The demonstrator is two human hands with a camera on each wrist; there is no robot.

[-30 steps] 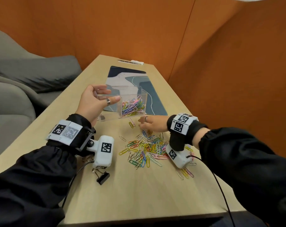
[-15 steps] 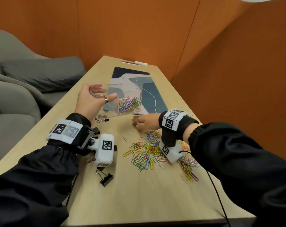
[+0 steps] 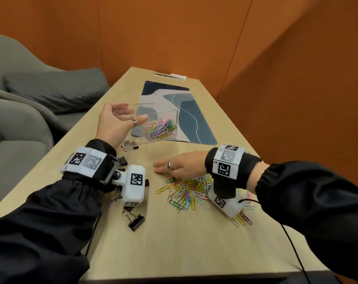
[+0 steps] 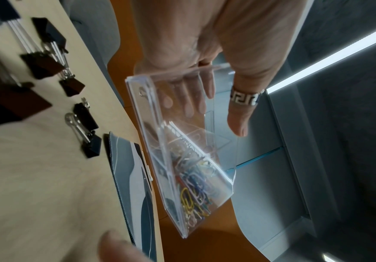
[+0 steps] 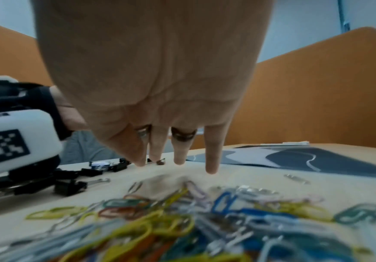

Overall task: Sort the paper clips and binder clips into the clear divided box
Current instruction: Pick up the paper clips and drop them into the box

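Note:
My left hand (image 3: 133, 113) holds the clear divided box (image 3: 153, 121) up off the table by its left end, thumb on the near wall and fingers behind it. Coloured paper clips (image 3: 162, 129) fill the compartment away from the hand. In the left wrist view the box (image 4: 182, 141) is tilted, its clips (image 4: 193, 195) lying at the far end, gripped by the left hand (image 4: 216, 118). My right hand (image 3: 167, 167) lies flat with straight fingers at the far edge of the loose paper clip pile (image 3: 186, 191). From the right wrist its fingertips (image 5: 211, 168) touch the table beyond the pile (image 5: 182, 221).
Black binder clips lie near my left wrist (image 3: 136, 221), below the box (image 3: 131, 147) and along the table's left side (image 4: 81, 115). A blue patterned mat (image 3: 186, 111) lies beyond the box. Grey sofa (image 3: 30, 99) on the left, orange walls behind and right.
My right hand, curled near the box before, now lies with its fingers stretched out flat on the table by the pile. The left hand still holds the box up.

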